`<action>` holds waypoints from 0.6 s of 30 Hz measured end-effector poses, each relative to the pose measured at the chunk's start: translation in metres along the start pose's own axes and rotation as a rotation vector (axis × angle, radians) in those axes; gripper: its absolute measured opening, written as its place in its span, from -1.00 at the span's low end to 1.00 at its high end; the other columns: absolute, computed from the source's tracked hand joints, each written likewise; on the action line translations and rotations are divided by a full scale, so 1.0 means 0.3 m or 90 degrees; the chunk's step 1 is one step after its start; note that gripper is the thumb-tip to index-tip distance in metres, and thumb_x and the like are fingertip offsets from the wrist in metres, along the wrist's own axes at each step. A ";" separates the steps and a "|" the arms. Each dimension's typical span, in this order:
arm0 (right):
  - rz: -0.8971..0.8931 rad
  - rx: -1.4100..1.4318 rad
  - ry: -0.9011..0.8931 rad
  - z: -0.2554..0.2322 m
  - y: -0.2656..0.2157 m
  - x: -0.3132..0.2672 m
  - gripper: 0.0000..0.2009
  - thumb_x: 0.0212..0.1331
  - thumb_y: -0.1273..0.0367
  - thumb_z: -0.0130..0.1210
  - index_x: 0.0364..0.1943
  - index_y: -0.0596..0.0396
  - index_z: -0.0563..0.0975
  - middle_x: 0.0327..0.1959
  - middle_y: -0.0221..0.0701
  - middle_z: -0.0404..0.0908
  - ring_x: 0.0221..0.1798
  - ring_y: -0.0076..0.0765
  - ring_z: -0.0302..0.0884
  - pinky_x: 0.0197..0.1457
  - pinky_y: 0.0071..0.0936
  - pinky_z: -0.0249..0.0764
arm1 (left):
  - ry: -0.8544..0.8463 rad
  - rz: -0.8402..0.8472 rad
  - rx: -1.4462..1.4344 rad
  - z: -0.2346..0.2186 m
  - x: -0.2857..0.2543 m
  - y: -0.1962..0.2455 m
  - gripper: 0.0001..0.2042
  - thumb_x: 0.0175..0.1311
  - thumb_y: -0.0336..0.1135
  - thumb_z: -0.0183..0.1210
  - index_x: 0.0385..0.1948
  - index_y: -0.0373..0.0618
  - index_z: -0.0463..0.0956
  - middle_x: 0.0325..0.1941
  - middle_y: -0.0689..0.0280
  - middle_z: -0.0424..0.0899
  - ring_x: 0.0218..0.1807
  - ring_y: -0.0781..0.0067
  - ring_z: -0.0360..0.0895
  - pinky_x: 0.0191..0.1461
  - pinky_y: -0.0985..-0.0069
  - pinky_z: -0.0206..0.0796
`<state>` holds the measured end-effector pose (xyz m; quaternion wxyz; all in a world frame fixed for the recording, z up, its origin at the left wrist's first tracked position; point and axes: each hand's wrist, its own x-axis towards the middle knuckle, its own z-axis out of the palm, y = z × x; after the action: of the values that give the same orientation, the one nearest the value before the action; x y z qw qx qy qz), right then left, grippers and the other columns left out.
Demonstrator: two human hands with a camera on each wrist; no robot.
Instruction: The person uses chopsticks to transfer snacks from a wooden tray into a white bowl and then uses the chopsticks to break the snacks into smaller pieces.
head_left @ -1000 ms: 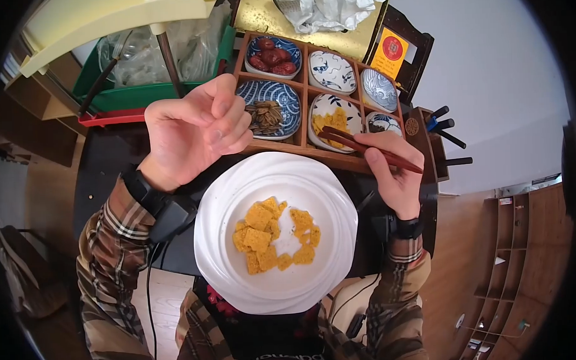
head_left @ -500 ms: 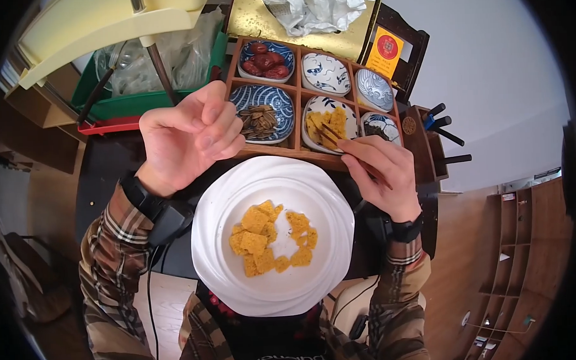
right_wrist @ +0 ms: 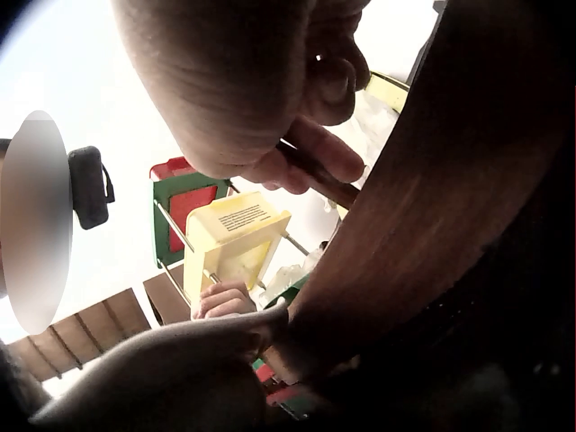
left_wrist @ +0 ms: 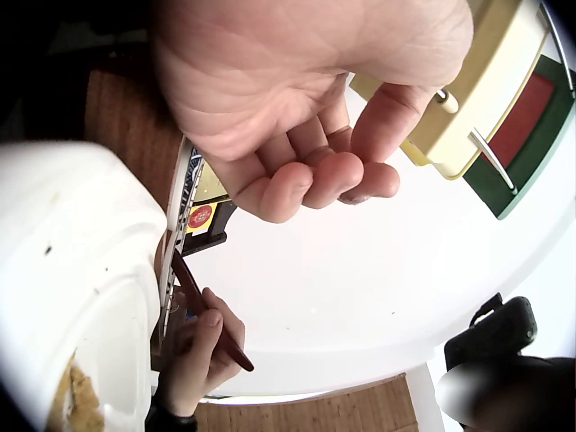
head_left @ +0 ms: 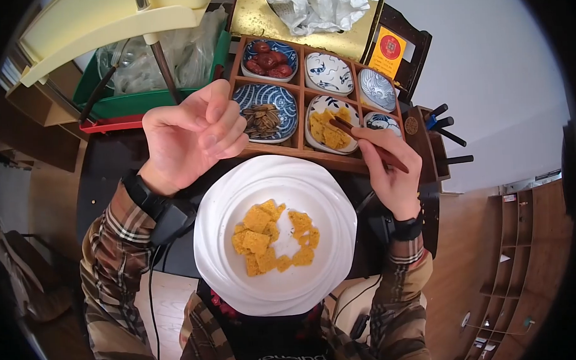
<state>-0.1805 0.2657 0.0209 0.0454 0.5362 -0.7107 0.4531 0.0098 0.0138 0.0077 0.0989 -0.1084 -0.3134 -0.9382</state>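
My right hand (head_left: 392,176) grips dark wooden tongs (head_left: 344,126), whose tips are over yellow snack pieces (head_left: 324,129) in a white-and-blue dish (head_left: 333,103). The right wrist view is dark, and the tips are hidden there behind the wooden tray's side (right_wrist: 405,207). Raised left of the dishes, my left hand (head_left: 191,139) holds nothing, its fingers loosely curled, as the left wrist view shows. Below both hands stands a large white bowl (head_left: 211,246) with several square orange-yellow crispy pieces (head_left: 258,238) in it.
The divided wooden tray (head_left: 300,84) also holds dishes of red dates (head_left: 270,60) and striped seeds (head_left: 262,120). A green bin (head_left: 133,100) with plastic bags and a pale yellow rack (head_left: 118,27) stand at the back left. Crumpled paper (head_left: 326,10) lies behind the tray.
The tongs dipped into the yellow pieces half a second ago, and now their tips show higher over them. My left hand keeps its pose; the bowl's contents look the same.
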 end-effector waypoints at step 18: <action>0.213 0.259 0.110 -0.023 0.004 -0.012 -0.82 0.43 0.42 0.08 -0.03 0.22 0.60 -0.36 -0.34 0.70 -0.45 -0.70 0.48 -0.40 -0.71 0.24 | 0.002 0.004 0.006 0.002 0.003 -0.003 -0.91 0.08 -0.44 0.01 -0.50 -0.05 0.25 -0.68 0.41 0.29 -0.58 0.54 0.16 -0.43 0.55 0.06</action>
<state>-0.1829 0.2732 0.0222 -0.0779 0.3686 -0.6775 0.6317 0.0089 0.0148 0.0078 0.1031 -0.1078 -0.3177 -0.9364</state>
